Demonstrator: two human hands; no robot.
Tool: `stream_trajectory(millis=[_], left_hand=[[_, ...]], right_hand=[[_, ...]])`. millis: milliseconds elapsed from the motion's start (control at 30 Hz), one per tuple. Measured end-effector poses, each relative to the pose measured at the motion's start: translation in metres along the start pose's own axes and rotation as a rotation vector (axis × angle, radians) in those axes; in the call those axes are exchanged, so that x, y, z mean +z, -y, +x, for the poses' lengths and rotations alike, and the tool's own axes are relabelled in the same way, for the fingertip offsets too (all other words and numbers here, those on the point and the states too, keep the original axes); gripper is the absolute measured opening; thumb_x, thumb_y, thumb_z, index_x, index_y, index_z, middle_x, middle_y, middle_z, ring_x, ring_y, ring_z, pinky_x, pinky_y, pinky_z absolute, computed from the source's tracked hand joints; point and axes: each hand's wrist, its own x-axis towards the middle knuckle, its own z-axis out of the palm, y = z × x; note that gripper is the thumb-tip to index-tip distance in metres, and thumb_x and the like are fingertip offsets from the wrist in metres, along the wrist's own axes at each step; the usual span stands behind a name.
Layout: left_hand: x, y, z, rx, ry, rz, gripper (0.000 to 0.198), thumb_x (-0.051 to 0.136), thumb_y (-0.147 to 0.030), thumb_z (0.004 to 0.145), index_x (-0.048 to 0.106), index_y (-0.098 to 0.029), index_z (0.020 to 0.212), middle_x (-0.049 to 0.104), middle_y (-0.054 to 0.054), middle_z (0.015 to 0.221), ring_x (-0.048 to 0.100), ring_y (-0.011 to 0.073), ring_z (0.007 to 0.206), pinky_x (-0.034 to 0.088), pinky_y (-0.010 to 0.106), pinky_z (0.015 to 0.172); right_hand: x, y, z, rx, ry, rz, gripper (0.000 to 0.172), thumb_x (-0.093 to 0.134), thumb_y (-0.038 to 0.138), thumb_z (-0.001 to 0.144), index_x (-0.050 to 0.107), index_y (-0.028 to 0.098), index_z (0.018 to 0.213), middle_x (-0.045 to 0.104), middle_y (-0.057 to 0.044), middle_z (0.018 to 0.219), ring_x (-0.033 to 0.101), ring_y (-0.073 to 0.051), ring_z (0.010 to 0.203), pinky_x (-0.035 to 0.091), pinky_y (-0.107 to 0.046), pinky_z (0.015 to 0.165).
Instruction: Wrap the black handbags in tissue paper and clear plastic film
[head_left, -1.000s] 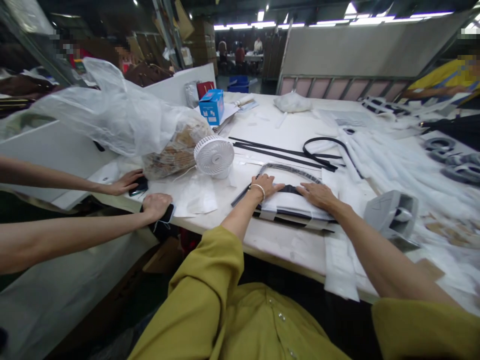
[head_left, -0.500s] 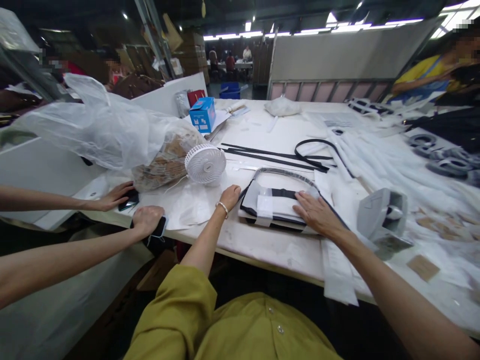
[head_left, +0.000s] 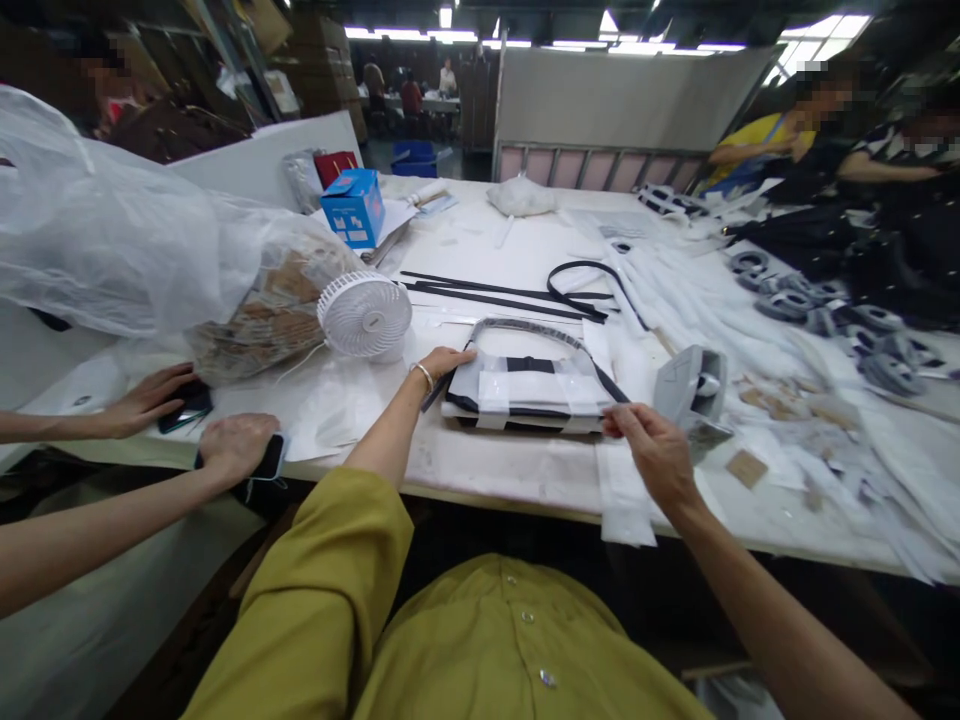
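Note:
A handbag [head_left: 525, 395] lies flat on the table before me. White sheets cover its front, with black bands and black edges showing. Its arched handle [head_left: 525, 326], wrapped in clear plastic, points away from me. My left hand [head_left: 444, 362] is closed at the bag's upper left side, by the foot of the handle, thumb on top. At the lower right corner, my right hand [head_left: 651, 440] pinches the bag's edge near the dark strap end [head_left: 611, 385]. What lies under the left fingers is hidden.
Left of the bag stand a white fan [head_left: 365, 315], a plastic bag of brown pieces [head_left: 277, 300] and a blue box [head_left: 352, 208]. Another person's hands [head_left: 238, 443] rest by phones at the left. Black strips [head_left: 487, 298] lie behind; a tape dispenser [head_left: 690, 390] stands right.
My right hand has moved from lying flat on the bag's front to pinching its lower right corner. My left hand stays at the left side. The view has shifted rightward.

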Motion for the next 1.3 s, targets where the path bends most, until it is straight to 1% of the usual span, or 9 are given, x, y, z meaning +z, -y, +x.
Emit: stream_trajectory(millis=[167,300,433,633,733,933,1033,1167,1300], left_hand=[[0.002,-0.01,-0.013,-0.014,0.139,-0.166,0.042,0.086,-0.045,0.057,0.066,-0.011,0.072,0.071,0.011,0.073,0.065,0.0211,0.065,0.052,0.03,0.061],[0.009,-0.015,-0.037,0.058,0.182,-0.294,0.04,0.088,-0.038,0.055,0.067,-0.012,0.078,0.07,0.008,0.074,0.064,0.0181,0.061,0.053,0.03,0.061],[0.012,-0.014,-0.057,0.168,0.161,-0.417,0.044,0.089,-0.033,0.054,0.066,-0.012,0.086,0.07,0.005,0.079,0.064,0.0152,0.065,0.053,0.027,0.064],[0.012,-0.009,-0.061,0.231,0.049,-0.552,0.046,0.089,-0.028,0.051,0.066,-0.013,0.087,0.07,0.0,0.075,0.062,0.0125,0.063,0.051,0.023,0.062],[0.009,-0.002,-0.054,0.194,-0.005,-0.596,0.041,0.087,-0.025,0.054,0.066,-0.012,0.086,0.07,0.0,0.072,0.062,0.0121,0.06,0.052,0.023,0.059],[0.002,0.014,-0.041,0.028,-0.085,-0.65,0.024,0.081,-0.016,0.064,0.065,-0.009,0.081,0.071,0.006,0.068,0.065,0.0166,0.058,0.056,0.027,0.058],[-0.001,0.017,-0.038,-0.033,-0.102,-0.67,0.018,0.079,-0.014,0.07,0.065,-0.009,0.081,0.071,0.007,0.067,0.067,0.0174,0.057,0.057,0.028,0.059],[-0.005,0.017,-0.036,-0.085,-0.092,-0.685,0.013,0.076,-0.015,0.076,0.065,-0.009,0.081,0.07,0.006,0.064,0.066,0.0166,0.055,0.058,0.027,0.057],[-0.005,0.017,-0.033,-0.111,-0.076,-0.703,0.011,0.074,-0.015,0.079,0.065,-0.009,0.082,0.07,0.005,0.064,0.065,0.0151,0.054,0.058,0.026,0.057]], right_hand=[[0.001,-0.022,-0.037,0.599,0.297,0.36,0.048,0.07,0.058,0.077,0.069,0.014,0.094,0.074,-0.013,0.085,0.07,-0.021,0.071,0.058,-0.032,0.062],[0.018,-0.024,-0.039,0.749,0.417,0.542,0.042,0.063,0.054,0.086,0.064,0.015,0.101,0.073,-0.017,0.101,0.072,-0.023,0.083,0.06,-0.036,0.072],[0.027,-0.025,-0.037,0.601,0.407,0.382,0.031,0.062,0.049,0.086,0.063,0.018,0.088,0.073,-0.013,0.096,0.071,-0.023,0.08,0.06,-0.038,0.071],[0.024,-0.044,-0.041,-0.153,0.334,-0.301,0.025,0.062,0.041,0.085,0.069,0.022,0.1,0.071,-0.009,0.102,0.065,-0.028,0.098,0.052,-0.046,0.091],[0.023,-0.051,-0.042,-0.33,0.339,-0.467,0.032,0.067,0.037,0.082,0.067,0.02,0.109,0.066,-0.011,0.109,0.059,-0.03,0.106,0.048,-0.047,0.096],[0.029,-0.054,-0.035,-0.363,0.373,-0.576,0.009,0.062,0.027,0.088,0.069,0.021,0.091,0.064,-0.007,0.09,0.058,-0.023,0.09,0.049,-0.037,0.084],[0.028,-0.052,-0.029,-0.398,0.387,-0.623,0.011,0.057,0.022,0.091,0.066,0.02,0.084,0.063,-0.006,0.086,0.058,-0.021,0.088,0.048,-0.034,0.083],[0.006,-0.047,-0.018,-0.422,0.48,-0.83,0.01,0.058,0.018,0.089,0.067,0.017,0.084,0.064,-0.008,0.088,0.058,-0.023,0.089,0.047,-0.034,0.081],[-0.024,-0.036,-0.008,-0.284,0.611,-0.905,0.012,0.061,0.018,0.084,0.068,0.02,0.075,0.066,-0.006,0.083,0.062,-0.021,0.082,0.046,-0.031,0.072]])
